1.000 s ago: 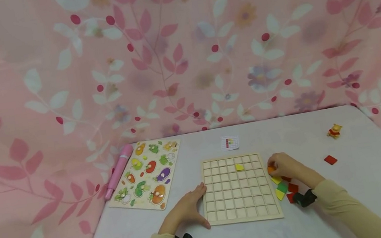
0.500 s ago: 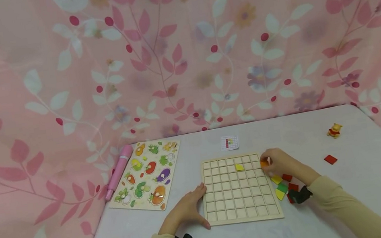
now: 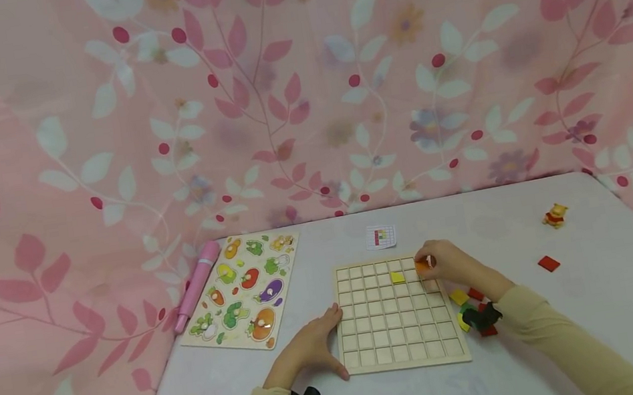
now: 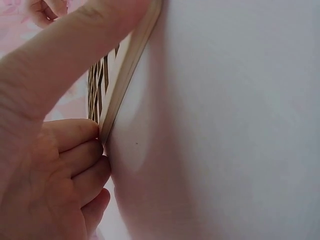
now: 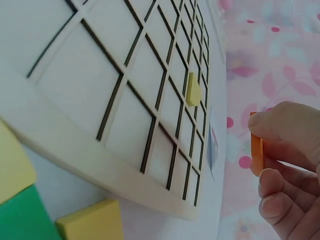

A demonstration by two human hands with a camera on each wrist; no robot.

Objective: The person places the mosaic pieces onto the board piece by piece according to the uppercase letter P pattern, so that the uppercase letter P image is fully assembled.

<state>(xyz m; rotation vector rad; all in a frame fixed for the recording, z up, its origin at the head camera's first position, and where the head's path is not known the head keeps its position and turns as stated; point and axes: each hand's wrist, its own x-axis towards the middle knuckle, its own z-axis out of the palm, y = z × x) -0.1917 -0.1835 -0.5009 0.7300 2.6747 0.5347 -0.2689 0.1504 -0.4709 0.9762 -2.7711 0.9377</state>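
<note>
My right hand [image 3: 448, 262] pinches an orange tile [image 5: 256, 150] between thumb and fingers, held over the upper right corner of a square wooden grid board [image 3: 397, 336]. In the right wrist view the tile stands on edge between the fingertips, apart from the board. One yellow tile [image 3: 397, 277] sits in a cell near the board's top row. My left hand [image 3: 310, 343] rests along the board's left side, fingers and thumb spread against the edge. The left wrist view shows the thumb and fingertips right at the board's rim [image 4: 131, 62].
Yellow, green and red tiles lie right of the board, including a yellow one [image 3: 459, 297]. Farther right are a lone red tile [image 3: 548, 264] and a small bear figure [image 3: 555, 216]. A small printed card [image 3: 381, 237] lies behind. At left are a vegetable puzzle [image 3: 242, 289] and pink tube [image 3: 198, 285].
My right hand has carried the orange tile from beside the loose tiles up and left, over the board's upper right corner. The left hand has stayed on the board's edge.
</note>
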